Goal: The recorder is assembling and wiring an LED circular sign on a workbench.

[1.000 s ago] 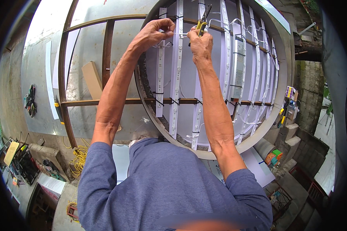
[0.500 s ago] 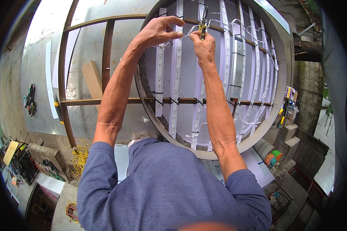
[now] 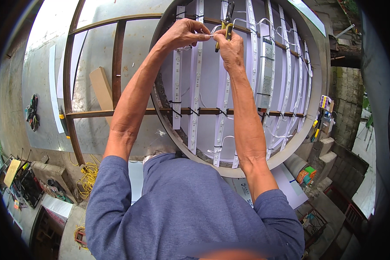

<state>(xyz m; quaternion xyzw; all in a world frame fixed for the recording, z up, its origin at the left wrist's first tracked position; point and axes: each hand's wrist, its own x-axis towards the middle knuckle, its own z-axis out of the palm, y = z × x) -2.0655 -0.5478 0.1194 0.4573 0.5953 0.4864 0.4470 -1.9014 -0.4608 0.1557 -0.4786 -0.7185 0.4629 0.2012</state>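
Observation:
Both my hands meet over the far part of a large round frame (image 3: 317,93) fitted with several white LED strips (image 3: 198,82). My left hand (image 3: 185,34) pinches a thin white wire (image 3: 212,35) between thumb and fingertips. Close beside it, my right hand (image 3: 232,50) has pliers (image 3: 228,27) with yellow and black handles, jaws pointing away from me. The fingertips of the right hand also touch the wire's end, though the exact contact is too small to make out. White wires link the strips, and black ties fasten them to brown crossbars (image 3: 210,111).
A silver perforated power supply (image 3: 266,73) sits among the strips. Left of the ring, brown metal framing (image 3: 72,73) lies over sheet metal with a cardboard piece (image 3: 100,89). A coiled yellow cord (image 3: 89,175) rests at lower left; an orange and green object (image 3: 307,175) stands at right.
My left hand has moved slightly right, its fingers closing to a pinch by the right hand. The pliers have shifted in my right hand, their handles now spread apart.

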